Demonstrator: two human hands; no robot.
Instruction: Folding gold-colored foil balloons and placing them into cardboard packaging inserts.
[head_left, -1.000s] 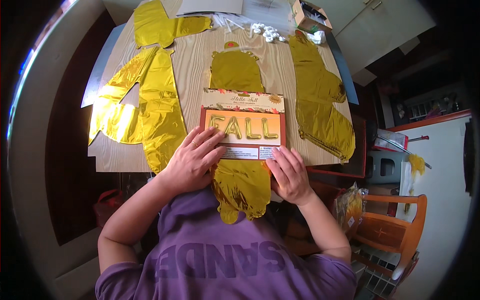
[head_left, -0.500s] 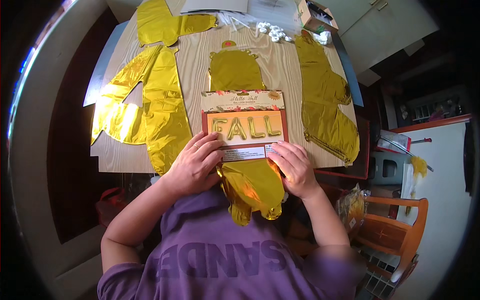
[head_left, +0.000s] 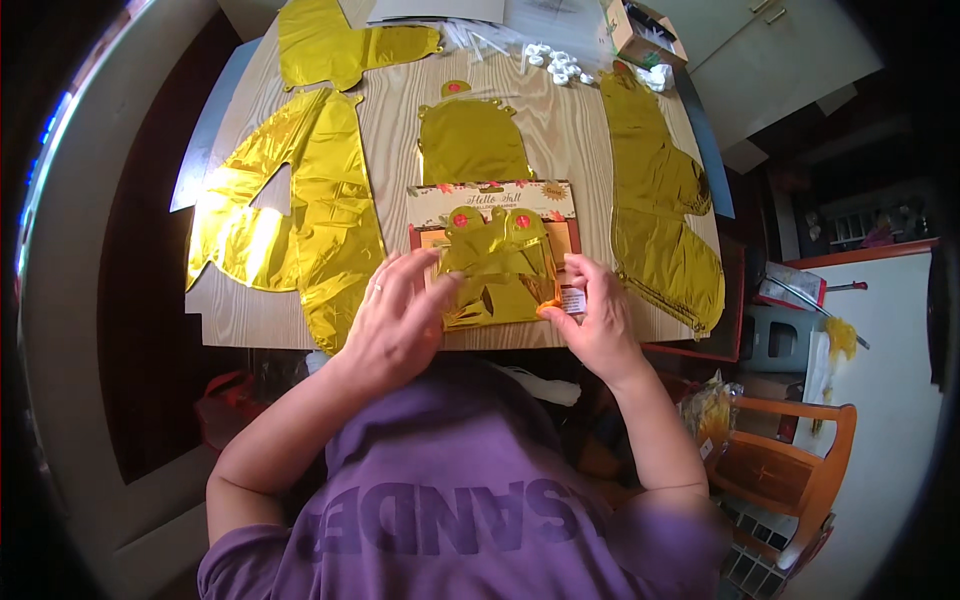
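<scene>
A flat gold foil balloon (head_left: 490, 305) is folded up over a cardboard package card (head_left: 425, 200) at the table's near edge. Two tabs with red dots top the folded flap, and the foil hides most of the card's picture. My left hand (head_left: 392, 315) is open at the flap's left side, fingers spread and slightly blurred. At the lower right corner, my right hand (head_left: 603, 325) has its thumb on the foil and its fingers bent around the edge. Beyond the card lies a gold foil part (head_left: 472, 140), seemingly of the same balloon.
Flat gold foil letter balloons lie at left (head_left: 330, 210), right (head_left: 660, 200) and far left (head_left: 345, 50). White ribbon rolls (head_left: 558, 64), white straws (head_left: 477, 38) and an open box (head_left: 645, 38) occupy the far side. A wooden chair (head_left: 780, 460) stands at right.
The foil end that hung below the card now lies folded up over its front. My left hand has come off the card with fingers spread; my right has stayed at the right edge.
</scene>
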